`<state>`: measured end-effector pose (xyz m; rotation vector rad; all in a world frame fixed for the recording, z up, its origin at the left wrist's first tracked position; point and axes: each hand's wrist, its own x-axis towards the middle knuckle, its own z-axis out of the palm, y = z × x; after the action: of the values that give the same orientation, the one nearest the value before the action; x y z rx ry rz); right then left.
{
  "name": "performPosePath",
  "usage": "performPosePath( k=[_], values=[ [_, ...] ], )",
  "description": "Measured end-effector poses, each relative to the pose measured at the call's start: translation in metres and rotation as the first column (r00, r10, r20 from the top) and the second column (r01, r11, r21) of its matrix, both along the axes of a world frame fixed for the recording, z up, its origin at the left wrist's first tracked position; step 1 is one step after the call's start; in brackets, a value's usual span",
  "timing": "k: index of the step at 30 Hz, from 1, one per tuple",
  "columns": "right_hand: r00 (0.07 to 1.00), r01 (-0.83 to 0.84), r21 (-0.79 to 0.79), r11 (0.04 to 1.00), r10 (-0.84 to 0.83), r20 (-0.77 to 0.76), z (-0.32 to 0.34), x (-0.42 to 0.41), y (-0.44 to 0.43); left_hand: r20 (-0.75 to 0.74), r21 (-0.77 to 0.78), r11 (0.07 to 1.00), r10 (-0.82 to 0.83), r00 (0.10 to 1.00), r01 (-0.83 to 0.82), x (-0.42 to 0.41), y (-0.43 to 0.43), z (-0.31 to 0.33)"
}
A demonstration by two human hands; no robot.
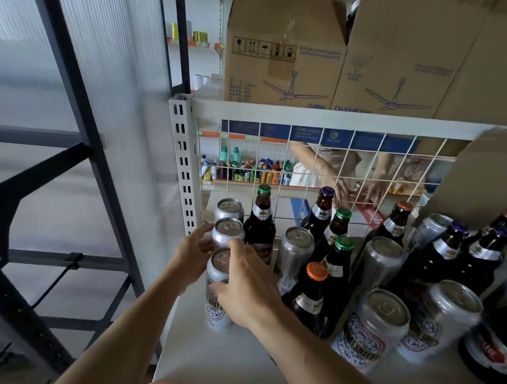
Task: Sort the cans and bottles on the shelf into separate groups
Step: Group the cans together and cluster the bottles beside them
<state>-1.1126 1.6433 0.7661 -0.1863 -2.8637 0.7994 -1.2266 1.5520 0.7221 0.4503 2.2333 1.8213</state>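
Right hand point(247, 284) grips can point(213, 273), left hand point(191, 254) beside

Three cans point(228, 235) in row at shelf point(194, 343) left; bottles point(329, 246) right.

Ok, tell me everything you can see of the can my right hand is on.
The front can is tall, silver metal, with a pull-tab lid and a blue-patterned label crossed by a dark band. It stands upright on the white shelf, at its left edge, ahead of two other cans. The right hand grips it, thumb across its front, fingers round its far side.
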Motion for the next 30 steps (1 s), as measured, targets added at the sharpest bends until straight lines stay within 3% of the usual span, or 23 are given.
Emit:
performPosePath(
  k=[5, 9, 12, 15, 21, 25, 30],
  values=[
    [0.999, -0.045, 0.030, 0.999, 0.046, -0.012, -0.002, 0.001, -0.005, 0.152, 0.082, 0.994, -0.083, 0.985, 0.072, 0.005, -0.012, 0.000],
    [1.000, -0.017, 0.005, 1.000, 0.017, -0.010, -0.004, 0.001, -0.003, 0.251, 0.216, 0.958, -0.240, 0.938, 0.188, 0.016, -0.017, -0.005],
    [0.999, 0.019, -0.074, 0.997, -0.021, -0.032, -0.004, 0.001, -0.002, 0.287, 0.337, 0.930, -0.252, 0.924, 0.149, 0.021, -0.021, -0.015],
    [0.997, 0.040, -0.114, 0.993, -0.047, -0.061, -0.003, 0.001, -0.005, 0.364, 0.334, 0.942, -0.167, 0.916, 0.039, 0.030, -0.021, -0.029],
    [0.999, 0.017, -0.060, 0.998, -0.019, -0.031, 0.000, 0.001, -0.004, 0.439, 0.306, 0.952, -0.148, 0.886, 0.007, 0.048, -0.020, -0.046],
    [0.998, -0.046, -0.049, 0.998, 0.049, 0.051, 0.017, 0.007, 0.006, 0.433, 0.256, 0.967, -0.113, 0.894, -0.002, 0.054, -0.019, -0.052],
    [0.993, -0.080, -0.004, 0.997, 0.079, -0.083, 0.071, 0.032, 0.040, 0.352, 0.220, 0.975, -0.049, 0.935, -0.031, 0.059, -0.027, -0.031]
  ],
)
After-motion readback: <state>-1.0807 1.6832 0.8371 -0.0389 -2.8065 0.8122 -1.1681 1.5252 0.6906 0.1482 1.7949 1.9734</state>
